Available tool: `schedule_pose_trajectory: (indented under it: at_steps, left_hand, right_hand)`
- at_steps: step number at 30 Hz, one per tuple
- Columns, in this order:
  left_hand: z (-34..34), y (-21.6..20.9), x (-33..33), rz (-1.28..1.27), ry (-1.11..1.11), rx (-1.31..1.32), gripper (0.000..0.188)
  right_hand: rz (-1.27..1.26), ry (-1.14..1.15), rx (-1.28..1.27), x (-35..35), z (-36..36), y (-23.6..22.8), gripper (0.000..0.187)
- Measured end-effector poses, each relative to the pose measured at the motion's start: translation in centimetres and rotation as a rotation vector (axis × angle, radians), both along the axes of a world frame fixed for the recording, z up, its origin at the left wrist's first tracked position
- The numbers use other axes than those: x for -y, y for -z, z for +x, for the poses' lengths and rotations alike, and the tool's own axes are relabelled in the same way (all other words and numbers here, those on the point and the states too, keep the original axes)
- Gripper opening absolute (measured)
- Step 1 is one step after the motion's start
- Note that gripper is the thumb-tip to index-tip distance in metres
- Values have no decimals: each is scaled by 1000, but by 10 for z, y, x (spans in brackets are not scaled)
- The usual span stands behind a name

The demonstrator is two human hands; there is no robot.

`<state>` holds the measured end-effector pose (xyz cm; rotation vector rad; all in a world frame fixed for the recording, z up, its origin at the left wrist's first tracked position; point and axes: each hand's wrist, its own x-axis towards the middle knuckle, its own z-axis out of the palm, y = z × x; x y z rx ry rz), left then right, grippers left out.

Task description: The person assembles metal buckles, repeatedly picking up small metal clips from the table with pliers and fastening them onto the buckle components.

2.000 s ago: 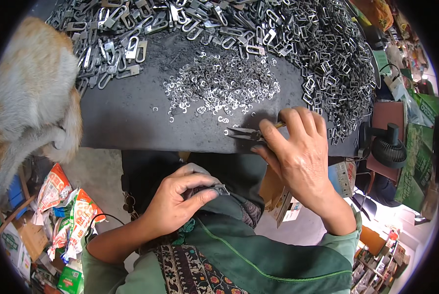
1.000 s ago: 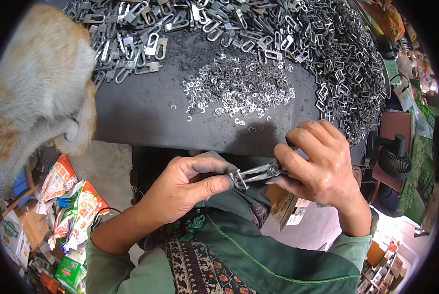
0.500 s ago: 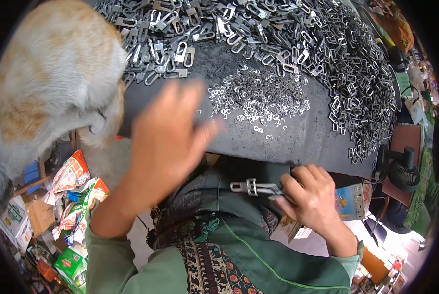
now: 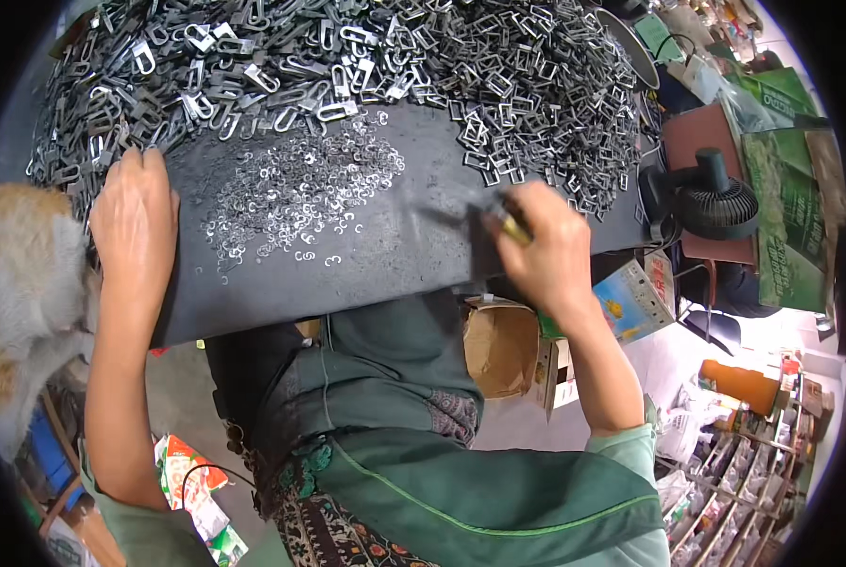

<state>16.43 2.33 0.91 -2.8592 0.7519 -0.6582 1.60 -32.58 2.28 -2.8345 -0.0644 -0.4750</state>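
Note:
My left hand (image 4: 135,215) is at the table's left side, its fingers bent and drawn together at the near edge of a heap of long metal loop clips (image 4: 290,85). Whatever is in those fingers is hidden. Over the right part of the dark tabletop (image 4: 413,250), my right hand (image 4: 550,248) is closed round a plier-like tool (image 4: 514,230); motion smears it, and only a yellowish bit of handle shows clearly. I cannot make out anything in its jaws. Between my hands lies a spread of tiny C-shaped metal rings (image 4: 300,189).
Small rectangular metal frames (image 4: 546,104) are heaped at the back right. A black fan (image 4: 716,203) stands beyond the right edge. An orange-and-white furry animal (image 4: 26,293) is at the left edge. Under the table sits an open cardboard box (image 4: 503,350).
My left hand has moved left and far to the clip heap. My right hand has risen from my lap to above the tabletop; the metal piece in its tool no longer shows. The view has shifted right.

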Motion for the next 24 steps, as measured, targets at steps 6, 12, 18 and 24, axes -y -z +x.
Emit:
schedule_pose_trajectory:
  at_steps: [6,12,18,24]
  left_hand:
    - [9,2,-12,-126,-85,-76,29]
    - [-12,-9,-69,-1760,-194,-943,32]
    - [-87,-11,-45,-2187,-130,-1156,26]
    - [-143,-20,-12,-2083,-173,-1567,29]
  right_hand:
    - [-142,96,201,3,38,7,19]
    - [-333,52,70,-6,47,1,16]
    - [-188,41,-104,4,47,-19,15]
    - [635,-66,-496,-57,5,-26,10]
